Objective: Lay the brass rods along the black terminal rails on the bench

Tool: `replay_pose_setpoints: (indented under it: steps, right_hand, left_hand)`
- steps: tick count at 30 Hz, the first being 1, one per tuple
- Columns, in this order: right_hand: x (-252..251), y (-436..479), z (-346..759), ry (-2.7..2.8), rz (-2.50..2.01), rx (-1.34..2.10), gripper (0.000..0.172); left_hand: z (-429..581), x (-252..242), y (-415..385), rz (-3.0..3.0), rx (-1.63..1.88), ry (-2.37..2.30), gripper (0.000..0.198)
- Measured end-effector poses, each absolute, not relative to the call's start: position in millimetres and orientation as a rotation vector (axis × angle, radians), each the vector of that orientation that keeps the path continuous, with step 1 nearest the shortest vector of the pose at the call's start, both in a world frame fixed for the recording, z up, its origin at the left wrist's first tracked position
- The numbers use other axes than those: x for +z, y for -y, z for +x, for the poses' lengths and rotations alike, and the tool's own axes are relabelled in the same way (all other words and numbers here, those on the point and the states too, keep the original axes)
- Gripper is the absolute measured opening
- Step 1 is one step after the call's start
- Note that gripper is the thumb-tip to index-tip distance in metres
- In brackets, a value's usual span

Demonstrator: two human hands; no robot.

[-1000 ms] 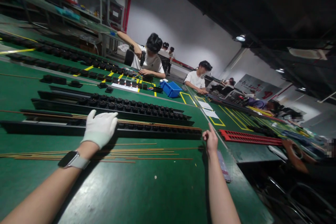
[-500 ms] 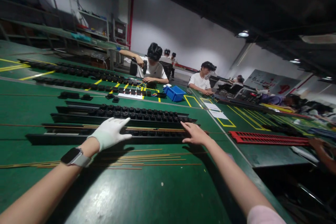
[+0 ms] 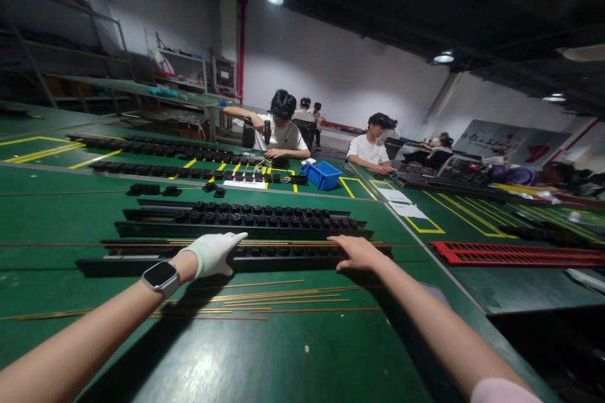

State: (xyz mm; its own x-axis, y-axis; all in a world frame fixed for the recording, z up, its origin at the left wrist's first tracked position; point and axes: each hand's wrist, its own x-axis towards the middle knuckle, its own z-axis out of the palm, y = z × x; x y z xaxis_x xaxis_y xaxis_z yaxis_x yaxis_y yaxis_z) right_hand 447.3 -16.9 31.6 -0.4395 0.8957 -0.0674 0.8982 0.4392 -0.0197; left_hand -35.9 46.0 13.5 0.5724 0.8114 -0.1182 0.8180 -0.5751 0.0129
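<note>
My left hand (image 3: 212,253), in a white glove with a watch on the wrist, lies flat on a long black socket strip (image 3: 288,258) that runs across the green table (image 3: 265,359). My bare right hand (image 3: 357,252) rests with its fingers spread on the same strip near its right end. Thin brass rods (image 3: 283,243) lie along the strip's far edge. More brass rods (image 3: 283,297) lie loose on the table between my arms. Just behind sits a second black strip with rows of round sockets (image 3: 246,217).
Further black strips (image 3: 155,150) lie on the far tables. A blue bin (image 3: 322,175), white sheets (image 3: 406,209) and red strips (image 3: 520,255) are to the right. Two people (image 3: 283,132) (image 3: 373,145) work across the table. The table's edge (image 3: 454,277) drops off at the right.
My right hand came in from the table's right edge and settled on the near black strip. My left hand slid slightly right along it. The view has levelled out.
</note>
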Motion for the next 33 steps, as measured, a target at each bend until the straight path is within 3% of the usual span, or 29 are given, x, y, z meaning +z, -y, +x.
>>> replay_pose_setpoints:
  steps: [10,20,26,33]
  right_hand:
    - [29.9,21.5,446.6,-2.634,1.642,-0.071,0.089]
    - [13.0,50.9,442.4,-2.762,1.682,0.257,0.075]
    - [45.7,21.7,441.9,-2.819,1.748,0.366,0.075]
    - [87.8,-73.7,443.1,-2.759,1.794,0.500,0.077]
  left_hand:
    - [-38.4,15.9,-40.8,2.806,-0.181,-1.415,0.101]
    - [-49.9,10.3,-18.9,2.965,0.003,-1.401,0.088]
    - [-55.3,56.3,-50.1,3.033,0.136,-1.411,0.085]
    - [-50.0,112.9,-137.1,3.059,0.207,-1.460,0.090]
